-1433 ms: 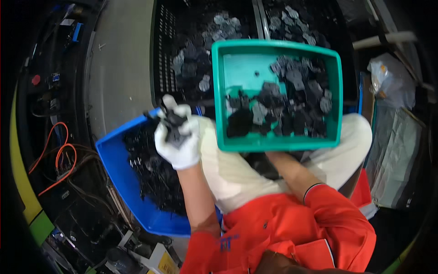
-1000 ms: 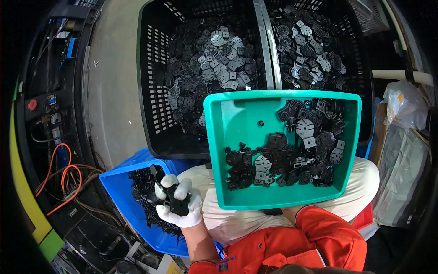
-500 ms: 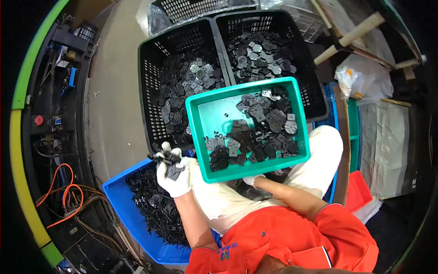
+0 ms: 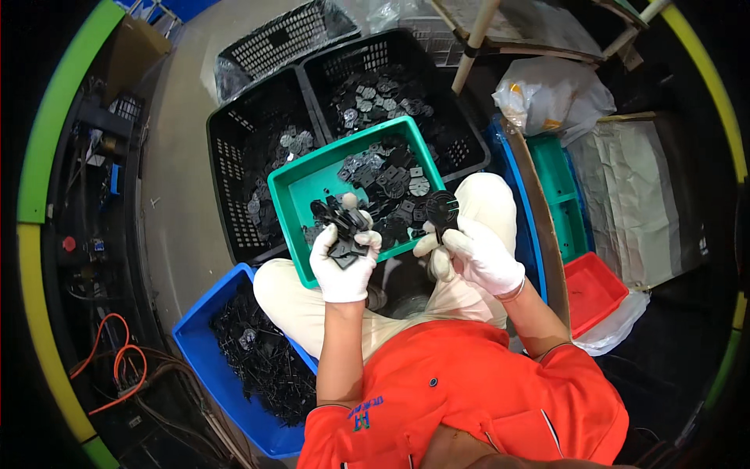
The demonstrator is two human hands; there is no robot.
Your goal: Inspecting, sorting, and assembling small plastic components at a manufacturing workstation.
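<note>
Right hand (image 4: 478,255) holds a round black part (image 4: 441,207) jutting forward.

Black parts (image 4: 393,181); green tray (image 4: 308,184); blue bin (image 4: 223,400)

The red shirt (image 4: 476,383) has a small badge (image 4: 362,422) on the left side of its front. The badge has big letters that are mostly blue. A slanting row of tiny blue signs (image 4: 368,405) sits right next to the big letters, and these signs are too small and smudgy to read well. The crinkly see-through bag (image 4: 570,90) has orange marks (image 4: 516,106) on it, but they are too small to read
</note>
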